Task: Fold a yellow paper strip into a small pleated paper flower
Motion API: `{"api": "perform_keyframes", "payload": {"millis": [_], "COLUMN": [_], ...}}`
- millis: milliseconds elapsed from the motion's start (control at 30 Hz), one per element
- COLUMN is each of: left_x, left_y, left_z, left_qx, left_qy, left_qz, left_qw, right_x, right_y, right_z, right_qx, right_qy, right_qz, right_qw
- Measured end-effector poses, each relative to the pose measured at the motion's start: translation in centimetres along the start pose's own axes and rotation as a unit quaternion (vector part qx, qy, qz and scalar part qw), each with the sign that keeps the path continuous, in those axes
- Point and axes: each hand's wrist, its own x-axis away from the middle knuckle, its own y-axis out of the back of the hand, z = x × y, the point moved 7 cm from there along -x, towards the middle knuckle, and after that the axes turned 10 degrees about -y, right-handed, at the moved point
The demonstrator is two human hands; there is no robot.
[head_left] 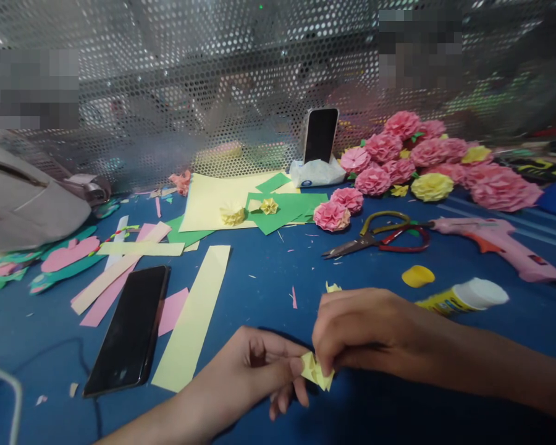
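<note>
A small folded piece of yellow paper is held between both hands low in the view. My left hand pinches its left edge between thumb and forefinger. From above, my right hand grips its right side with bent fingers, which hide part of the folds. Just behind the right knuckles another scrap of yellow paper shows. To the right of that hand lies a glue stick with a white end, and its yellow cap sits beside it. A long pale yellow strip rests left of the left hand.
Scissors and a pink glue gun lie right of centre. Pink paper flowers pile up behind. A dark phone lies left; another phone stands against a perforated metal screen. A bag is at far left.
</note>
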Motion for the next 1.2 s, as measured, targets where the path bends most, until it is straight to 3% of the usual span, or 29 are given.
{"api": "perform_keyframes", "payload": {"millis": [1200], "left_x": [0.15], "left_y": [-0.01], "left_z": [0.13], "left_qx": [-0.065], "left_qy": [0.024], "left_qz": [0.015], "left_qw": [0.997], "right_x": [-0.02], "right_y": [-0.54], "right_z": [0.33], "right_qx": [0.039], "right_qy": [-0.024], "right_qz": [0.057], "right_qw": [0.997]}}
